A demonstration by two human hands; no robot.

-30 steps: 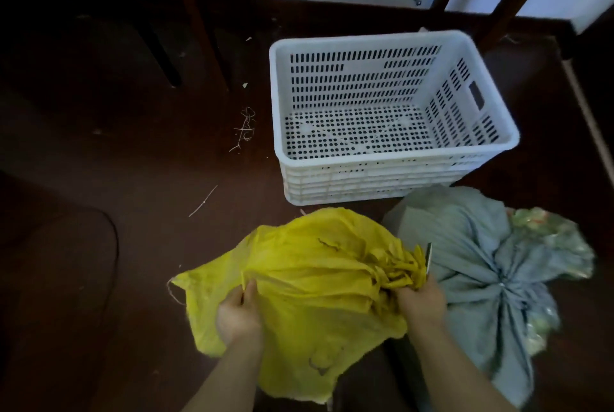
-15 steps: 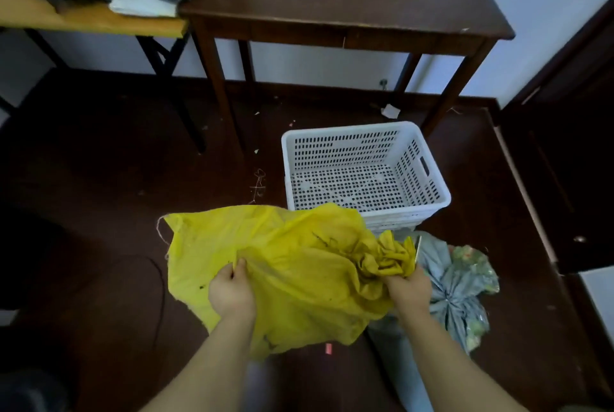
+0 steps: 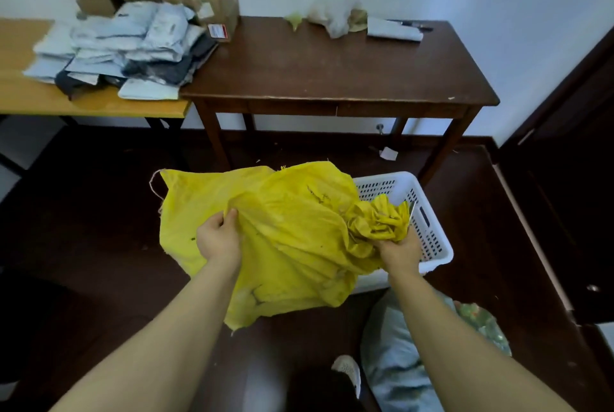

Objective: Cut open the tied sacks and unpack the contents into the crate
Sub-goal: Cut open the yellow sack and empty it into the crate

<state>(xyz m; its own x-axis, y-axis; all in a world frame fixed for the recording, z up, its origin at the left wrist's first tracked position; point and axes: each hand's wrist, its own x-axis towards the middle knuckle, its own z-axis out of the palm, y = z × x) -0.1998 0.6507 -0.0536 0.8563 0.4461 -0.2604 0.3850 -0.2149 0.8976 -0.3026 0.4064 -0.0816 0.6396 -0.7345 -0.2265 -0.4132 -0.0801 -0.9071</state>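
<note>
Two hands on the yellow sack [image 3: 292,238]: my left hand [image 3: 217,238] pinched a fold of its side between thumb and fingers, and my right hand [image 3: 397,250] was clenched round the bunched neck. The sack was held up off the floor, neck end over the white crate [image 3: 432,222], body covering the crate's left part. Couldn't see the crate's bottom. A thin strip [image 3: 412,208] stuck up past the neck beside my right hand. Possibly a blade, too small to call. The grey sack [image 3: 388,361] lay on the floor near the crate, partly behind my right arm, apparently untouched. My read on the step: first sack positioned at the crate, neck still gathered shut, nothing unpacked yet. The next move called for opening that neck: cut just above my right fist, edge pointed away from the fingers, without slicing into whatever was inside. The left hand would need to take the weight while the right worked. Mouth had to stay over the crate so the contents dropped in, not onto the floor.
</note>
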